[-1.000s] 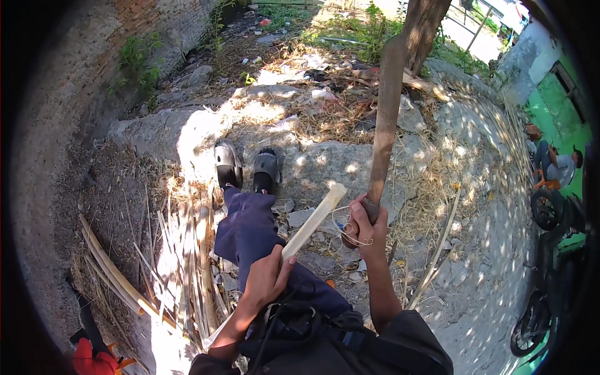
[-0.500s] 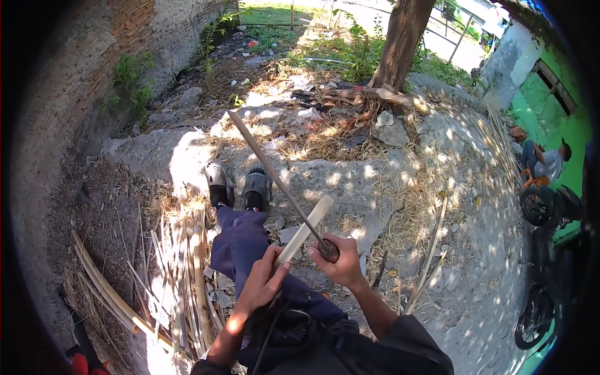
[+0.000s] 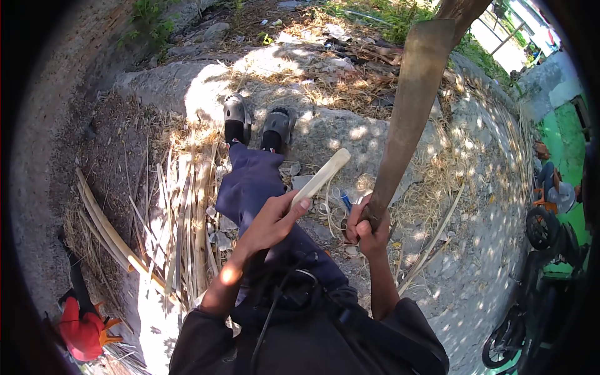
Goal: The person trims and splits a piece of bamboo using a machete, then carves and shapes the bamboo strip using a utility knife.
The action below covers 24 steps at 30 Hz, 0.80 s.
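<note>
My left hand [image 3: 270, 223] is closed around a short, pale split piece of bamboo [image 3: 325, 175], which slants up and to the right over my lap. In my right hand [image 3: 370, 230] is the handle of a machete. Its broad, brownish blade [image 3: 412, 103] points up and away, apart from the bamboo. A thin curled shaving [image 3: 329, 209] shows between the bamboo and my right hand. Just beside that hand is a small blue object [image 3: 345, 200], too small to name.
Split bamboo strips [image 3: 187, 228] lie left of my legs, beside longer curved poles [image 3: 112, 231]. My feet rest against a rough concrete ledge [image 3: 337, 128]. A person in red [image 3: 81, 331] is at lower left; another person [image 3: 562, 195] sits at right near motorbikes [image 3: 550, 234].
The machete has swung up and right, away from the bamboo, and its flat side now shows. My right hand has moved right. The curled shaving and blue object have come into sight.
</note>
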Motion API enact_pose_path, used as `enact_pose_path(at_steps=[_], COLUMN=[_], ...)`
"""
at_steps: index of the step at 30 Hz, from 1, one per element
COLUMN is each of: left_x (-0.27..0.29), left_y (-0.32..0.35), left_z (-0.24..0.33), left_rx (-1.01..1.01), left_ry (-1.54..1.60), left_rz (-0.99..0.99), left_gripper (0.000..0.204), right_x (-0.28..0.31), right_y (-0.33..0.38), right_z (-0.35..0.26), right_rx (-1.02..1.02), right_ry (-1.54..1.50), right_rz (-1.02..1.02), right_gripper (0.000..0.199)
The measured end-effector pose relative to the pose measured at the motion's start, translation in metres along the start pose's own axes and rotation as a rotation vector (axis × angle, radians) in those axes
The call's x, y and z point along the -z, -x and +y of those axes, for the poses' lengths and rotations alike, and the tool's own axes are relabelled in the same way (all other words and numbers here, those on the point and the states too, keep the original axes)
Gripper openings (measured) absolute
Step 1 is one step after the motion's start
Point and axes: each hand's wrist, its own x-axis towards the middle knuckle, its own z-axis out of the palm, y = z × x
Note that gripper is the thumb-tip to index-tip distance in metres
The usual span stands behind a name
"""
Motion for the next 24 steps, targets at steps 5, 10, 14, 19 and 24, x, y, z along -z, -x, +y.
enact_pose_path(at_steps=[5,10,14,19,24], left_x=[-0.006,-0.013,-0.013,-0.013,-0.017], left_y=[0.002,-0.002,-0.002,-0.002,-0.004], left_z=[0.004,0.004,0.007,0.010,-0.001], left_rx=[-0.070,-0.101,-0.085,-0.046,-0.096], left_ry=[-0.155,-0.292,-0.285,-0.267,-0.383], left_rz=[0.124,0.165,0.160,0.137,0.155], left_gripper=[0.032,0.024,0.022,0.025,0.028], right_x=[0.034,0.043,0.039,0.038,0.042], right_y=[-0.015,-0.020,-0.024,-0.029,-0.026], right_z=[-0.011,-0.003,0.001,0.004,0.009], right_rx=[-0.097,-0.140,-0.170,-0.130,-0.155], right_ry=[0.265,0.626,0.676,0.681,0.632], right_rz=[-0.060,-0.209,-0.228,-0.243,-0.235], right_gripper=[0.050,0.037,0.025,0.030,0.027])
